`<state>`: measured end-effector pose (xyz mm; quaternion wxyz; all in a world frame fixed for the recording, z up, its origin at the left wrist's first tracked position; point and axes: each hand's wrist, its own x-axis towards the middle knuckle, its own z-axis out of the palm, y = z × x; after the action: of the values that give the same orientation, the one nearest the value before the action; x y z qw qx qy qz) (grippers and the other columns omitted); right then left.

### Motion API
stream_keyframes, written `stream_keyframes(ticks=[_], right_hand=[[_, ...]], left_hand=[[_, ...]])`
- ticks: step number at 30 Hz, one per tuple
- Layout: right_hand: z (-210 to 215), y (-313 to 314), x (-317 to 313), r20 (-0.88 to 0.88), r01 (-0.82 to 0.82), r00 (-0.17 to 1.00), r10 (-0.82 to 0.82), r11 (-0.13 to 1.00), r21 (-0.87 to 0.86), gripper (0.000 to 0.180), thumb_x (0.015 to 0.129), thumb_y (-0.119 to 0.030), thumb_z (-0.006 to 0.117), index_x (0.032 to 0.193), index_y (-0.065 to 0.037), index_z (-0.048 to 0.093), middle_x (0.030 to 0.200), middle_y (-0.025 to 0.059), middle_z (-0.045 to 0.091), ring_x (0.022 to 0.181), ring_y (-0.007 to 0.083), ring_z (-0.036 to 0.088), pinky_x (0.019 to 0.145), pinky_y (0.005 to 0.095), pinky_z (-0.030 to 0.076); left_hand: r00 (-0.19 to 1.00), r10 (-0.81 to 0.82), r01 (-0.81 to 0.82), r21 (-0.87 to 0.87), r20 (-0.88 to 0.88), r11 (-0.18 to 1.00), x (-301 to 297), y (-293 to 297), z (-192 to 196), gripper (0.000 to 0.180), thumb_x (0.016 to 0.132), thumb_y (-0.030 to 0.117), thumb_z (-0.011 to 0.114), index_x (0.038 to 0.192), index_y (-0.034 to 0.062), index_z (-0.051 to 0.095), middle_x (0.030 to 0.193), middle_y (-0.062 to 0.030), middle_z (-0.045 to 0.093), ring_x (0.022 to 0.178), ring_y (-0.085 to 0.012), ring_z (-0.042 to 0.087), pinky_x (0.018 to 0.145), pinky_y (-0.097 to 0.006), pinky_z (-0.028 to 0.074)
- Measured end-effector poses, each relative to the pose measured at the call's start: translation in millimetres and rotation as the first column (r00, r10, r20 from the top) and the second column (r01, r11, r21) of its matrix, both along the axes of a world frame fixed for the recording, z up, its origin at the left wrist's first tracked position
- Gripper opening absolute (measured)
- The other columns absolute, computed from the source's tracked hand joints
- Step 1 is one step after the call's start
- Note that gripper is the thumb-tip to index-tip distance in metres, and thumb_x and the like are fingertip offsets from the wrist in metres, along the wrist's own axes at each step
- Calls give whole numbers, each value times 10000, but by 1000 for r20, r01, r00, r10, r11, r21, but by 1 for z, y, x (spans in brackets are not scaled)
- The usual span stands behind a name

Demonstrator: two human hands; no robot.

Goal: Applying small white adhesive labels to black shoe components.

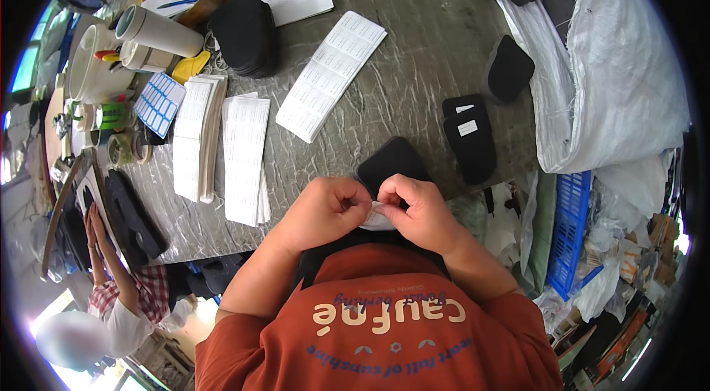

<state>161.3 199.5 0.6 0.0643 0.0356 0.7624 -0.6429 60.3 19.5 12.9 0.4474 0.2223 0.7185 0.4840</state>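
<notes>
Left hand [333, 208] and right hand [418, 211] grip a white scrap [378, 222], partly hiding 1 black pad [396, 160]. Sheets [245, 158] lie left, 2 labelled pads [473, 148] right.

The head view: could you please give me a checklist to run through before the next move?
1. Thin white piece pinched between bare left hand and bare right hand: ok.
2. Black rounded pad close by both hands: ok.
3. Label on that pad: cannot tell; hands hide part of it.
4. White rectangular labels on both overlapping black pads: ok.
5. Slanted white printed sheet uncovered on the grey table: ok.
</notes>
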Motion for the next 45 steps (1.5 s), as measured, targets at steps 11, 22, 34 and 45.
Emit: stream_keyframes(ticks=[11,22,34,45], right_hand=[[2,1,4,31,-17,999,18,999,-36,186,814,49,672,888,-30,521,765,74,613,681,133,614,629,271,500],[0,-1,5,-166,-59,984,65,997,45,144,763,9,716,839,-52,608,760,73,650,683,234,643,603,309,502],[-3,-2,4,-266,-32,962,58,994,103,124,741,-38,734,804,-80,636,752,42,651,679,237,629,604,337,491],[2,-7,14,126,12,992,5,990,-142,208,795,43,679,928,-43,545,732,26,603,649,80,570,614,245,489]], left_hand=[[995,-84,85,-5,52,996,-4,-1,0,73,836,57,649,837,-13,667,708,-17,648,649,-56,571,574,-223,463],[750,-69,-25,132,657,991,-6,-10,-18,62,865,19,659,854,-38,683,780,-73,686,718,-130,676,671,-242,553],[532,52,-186,57,845,981,1,-10,-27,74,802,-15,673,857,-63,680,766,-123,693,663,-157,685,631,-247,573],[980,-98,94,30,176,995,3,-5,2,94,778,66,728,806,-4,673,725,-75,666,641,-155,630,584,-266,494]])
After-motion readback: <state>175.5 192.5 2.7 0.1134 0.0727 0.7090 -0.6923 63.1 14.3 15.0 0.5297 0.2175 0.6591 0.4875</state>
